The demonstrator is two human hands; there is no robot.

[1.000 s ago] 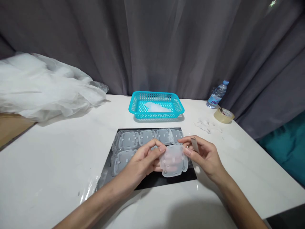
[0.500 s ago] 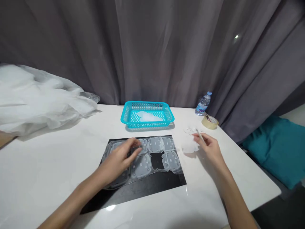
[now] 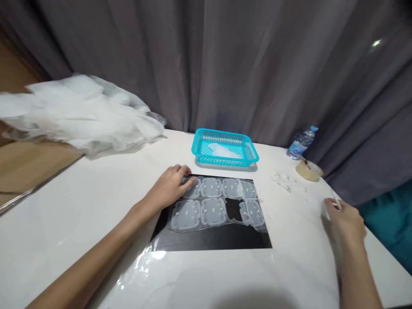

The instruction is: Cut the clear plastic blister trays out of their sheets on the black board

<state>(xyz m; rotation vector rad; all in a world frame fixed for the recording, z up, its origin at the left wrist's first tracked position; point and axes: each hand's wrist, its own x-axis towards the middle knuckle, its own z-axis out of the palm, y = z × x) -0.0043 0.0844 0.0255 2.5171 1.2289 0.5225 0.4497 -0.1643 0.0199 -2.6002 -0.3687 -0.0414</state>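
A black sheet (image 3: 212, 241) lies on the white table, with a translucent moulded sheet (image 3: 213, 210) of rounded square shapes on top; one place in its lower row shows black. My left hand (image 3: 175, 184) rests on the upper left corner of both sheets, its fingers somewhat spread. Away to the right, my right hand (image 3: 346, 216) is closed round a thin white stick (image 3: 335, 199), low over the table. Small whitish scraps (image 3: 283, 182) lie between the black sheet and my right hand.
A turquoise basket (image 3: 196, 151) holding white pieces stands behind the sheets. Further right are a water bottle (image 3: 298, 148) and a tape roll (image 3: 309, 172) with a dark tool on it. White plastic wrapping (image 3: 86, 116) and cardboard (image 3: 35, 165) lie at the left; a grey curtain hangs behind.
The view has shifted left. My left hand has moved up to the sheet's corner. My right hand has moved away to the right with the stick, and the white piece beside it no longer shows.
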